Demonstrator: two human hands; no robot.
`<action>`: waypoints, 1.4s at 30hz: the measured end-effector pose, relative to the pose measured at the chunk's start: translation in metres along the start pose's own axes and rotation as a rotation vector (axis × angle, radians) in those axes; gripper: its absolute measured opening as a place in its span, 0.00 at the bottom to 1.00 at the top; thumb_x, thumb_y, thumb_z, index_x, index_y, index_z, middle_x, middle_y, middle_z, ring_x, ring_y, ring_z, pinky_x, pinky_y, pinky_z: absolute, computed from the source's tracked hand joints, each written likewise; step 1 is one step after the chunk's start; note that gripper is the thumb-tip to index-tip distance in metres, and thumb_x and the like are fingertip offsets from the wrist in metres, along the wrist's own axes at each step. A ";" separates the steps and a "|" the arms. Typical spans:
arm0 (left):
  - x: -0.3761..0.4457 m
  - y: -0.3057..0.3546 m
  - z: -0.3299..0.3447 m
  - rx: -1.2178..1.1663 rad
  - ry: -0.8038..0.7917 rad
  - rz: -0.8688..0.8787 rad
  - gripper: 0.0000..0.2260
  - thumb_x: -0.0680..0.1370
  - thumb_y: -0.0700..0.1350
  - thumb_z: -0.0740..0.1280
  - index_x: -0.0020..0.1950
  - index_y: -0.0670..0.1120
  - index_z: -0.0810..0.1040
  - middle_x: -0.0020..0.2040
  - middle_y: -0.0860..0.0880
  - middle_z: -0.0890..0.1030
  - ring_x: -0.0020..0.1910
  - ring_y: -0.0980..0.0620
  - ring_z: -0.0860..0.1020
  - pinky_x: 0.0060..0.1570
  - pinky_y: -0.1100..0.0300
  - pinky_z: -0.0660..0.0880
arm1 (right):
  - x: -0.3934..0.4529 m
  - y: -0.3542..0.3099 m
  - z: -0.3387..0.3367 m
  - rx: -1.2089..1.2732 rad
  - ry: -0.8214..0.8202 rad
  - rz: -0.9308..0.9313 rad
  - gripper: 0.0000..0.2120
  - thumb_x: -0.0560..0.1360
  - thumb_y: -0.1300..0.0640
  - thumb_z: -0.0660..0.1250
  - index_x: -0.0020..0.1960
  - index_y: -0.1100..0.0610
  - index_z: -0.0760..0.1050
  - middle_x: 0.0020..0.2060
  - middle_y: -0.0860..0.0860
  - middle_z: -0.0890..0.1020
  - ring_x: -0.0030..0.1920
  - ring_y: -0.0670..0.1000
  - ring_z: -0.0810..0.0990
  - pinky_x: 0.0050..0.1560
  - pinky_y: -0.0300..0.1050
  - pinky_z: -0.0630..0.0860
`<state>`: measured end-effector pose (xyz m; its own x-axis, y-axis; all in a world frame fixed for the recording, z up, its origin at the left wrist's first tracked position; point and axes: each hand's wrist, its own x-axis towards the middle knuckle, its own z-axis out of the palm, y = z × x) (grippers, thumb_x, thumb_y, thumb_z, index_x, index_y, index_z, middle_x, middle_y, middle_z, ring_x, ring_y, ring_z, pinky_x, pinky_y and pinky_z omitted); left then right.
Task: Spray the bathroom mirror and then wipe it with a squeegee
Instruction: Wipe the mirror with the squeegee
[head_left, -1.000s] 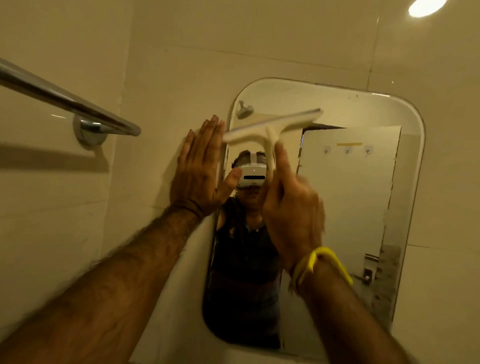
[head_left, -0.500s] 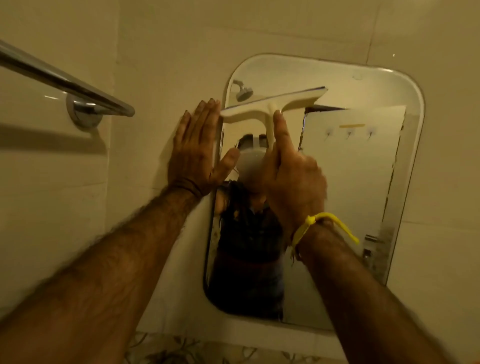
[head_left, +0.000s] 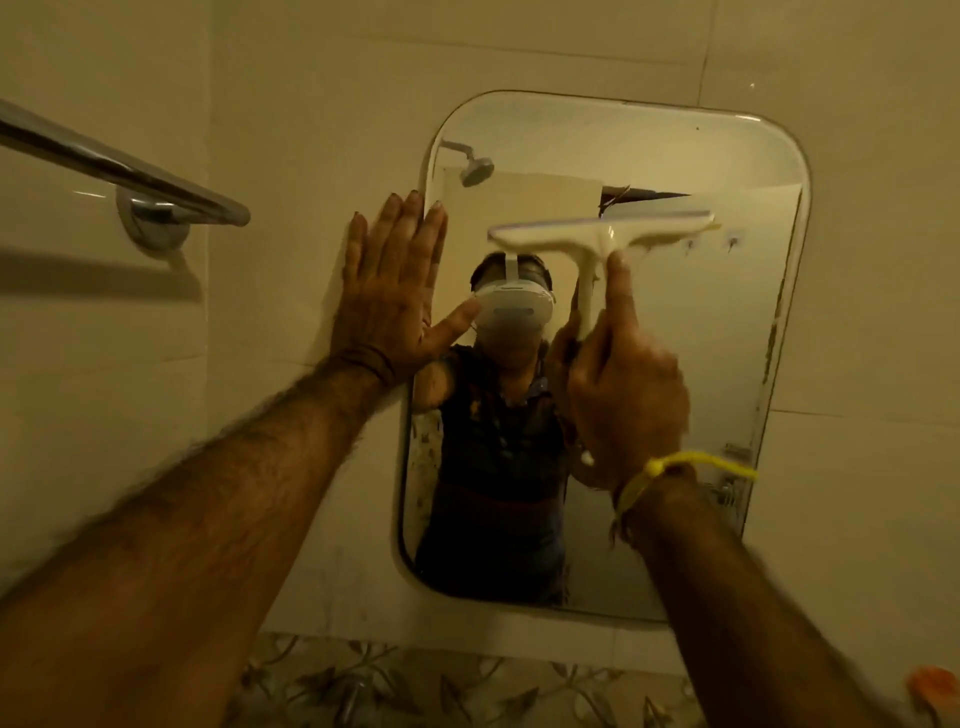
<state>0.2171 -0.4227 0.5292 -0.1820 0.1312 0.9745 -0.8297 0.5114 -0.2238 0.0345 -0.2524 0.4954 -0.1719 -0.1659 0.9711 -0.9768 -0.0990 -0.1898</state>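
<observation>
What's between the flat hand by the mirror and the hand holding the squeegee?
In the head view, only mirror glass lies between the left hand and the right hand gripping the squeegee; it reflects the person's headset.

- Your right hand (head_left: 626, 395) wraps the squeegee (head_left: 602, 236) handle, so you see only the upper stem and a small tip below your palm.
- The blade is motion-blurred; you can't tell whether its edge touches the mirror (head_left: 675, 322).
- Your left hand (head_left: 392, 296) covers part of the mirror's left rim.
- The towel bar (head_left: 119, 166) runs off the left edge.
- An orange thing (head_left: 935, 688) at the lower right corner is cut off and too blurred to name.
- Both your forearms leave the bottom edge, blurred.
</observation>
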 end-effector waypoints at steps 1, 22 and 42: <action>-0.004 0.004 0.001 -0.014 -0.017 -0.013 0.42 0.78 0.69 0.57 0.84 0.48 0.48 0.82 0.41 0.56 0.82 0.41 0.53 0.78 0.35 0.47 | -0.019 0.004 0.000 -0.012 -0.045 -0.012 0.28 0.83 0.53 0.57 0.80 0.48 0.50 0.28 0.47 0.72 0.24 0.45 0.68 0.23 0.39 0.68; -0.020 0.017 0.001 -0.087 -0.062 -0.074 0.45 0.76 0.74 0.56 0.84 0.52 0.43 0.83 0.42 0.50 0.83 0.43 0.47 0.78 0.37 0.39 | 0.007 0.045 -0.011 0.109 0.361 0.374 0.27 0.80 0.49 0.49 0.79 0.53 0.55 0.26 0.44 0.68 0.22 0.44 0.70 0.20 0.34 0.70; -0.023 0.017 -0.004 -0.175 -0.026 -0.073 0.41 0.78 0.67 0.59 0.83 0.48 0.50 0.83 0.42 0.54 0.83 0.44 0.50 0.79 0.37 0.42 | -0.020 -0.011 0.016 0.156 0.201 0.265 0.28 0.82 0.54 0.55 0.80 0.54 0.51 0.28 0.51 0.75 0.25 0.47 0.74 0.27 0.44 0.79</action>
<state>0.2095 -0.4135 0.5030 -0.1398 0.0677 0.9879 -0.7370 0.6592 -0.1495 0.0504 -0.2634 0.4760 -0.4536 -0.0112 0.8911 -0.8664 -0.2290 -0.4438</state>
